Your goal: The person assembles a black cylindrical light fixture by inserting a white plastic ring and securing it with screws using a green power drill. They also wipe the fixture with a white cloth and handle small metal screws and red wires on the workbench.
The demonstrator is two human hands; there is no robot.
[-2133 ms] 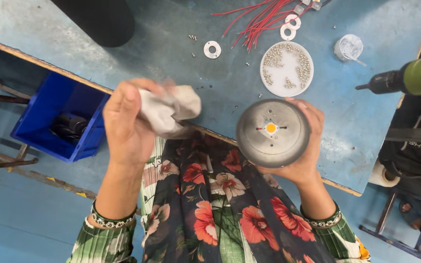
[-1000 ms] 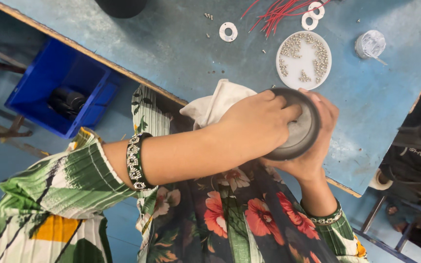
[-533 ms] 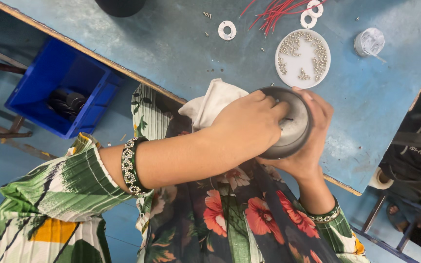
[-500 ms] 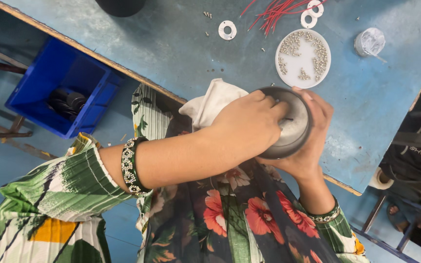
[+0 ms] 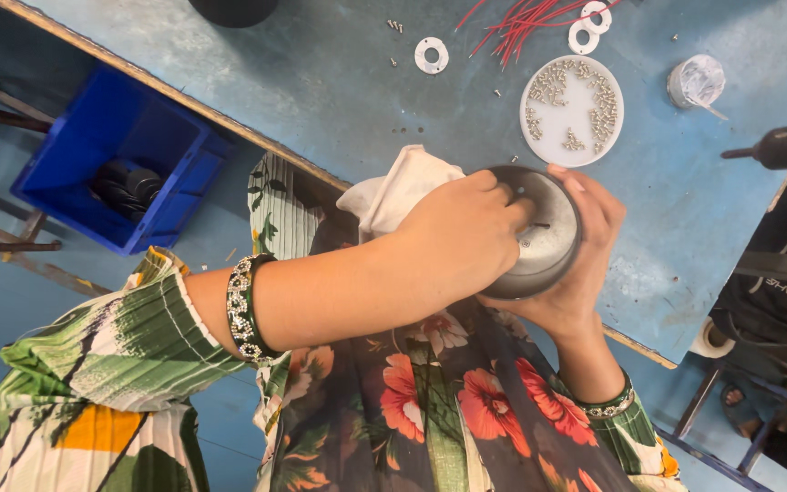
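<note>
My right hand (image 5: 585, 264) cups a round grey metal housing (image 5: 539, 237) from below and from the right, holding it over my lap at the table's edge. My left hand (image 5: 462, 241) reaches across with a crumpled white cloth (image 5: 393, 191) gripped in it and presses into the face of the housing, covering most of it. A beaded bracelet sits on my left wrist.
The blue table (image 5: 321, 100) carries a white dish of small screws (image 5: 572, 111), white washers (image 5: 430, 55), red wires (image 5: 526, 23), a clear plastic cup (image 5: 696, 82) and a power drill (image 5: 781, 146) at the right edge. A blue bin (image 5: 120, 173) with dark parts stands on the floor at the left.
Two seconds ago the hands were apart, the cloth held at the left and the housing's face uncovered. My left hand has since crossed over and stays pressed on the housing with the cloth.
</note>
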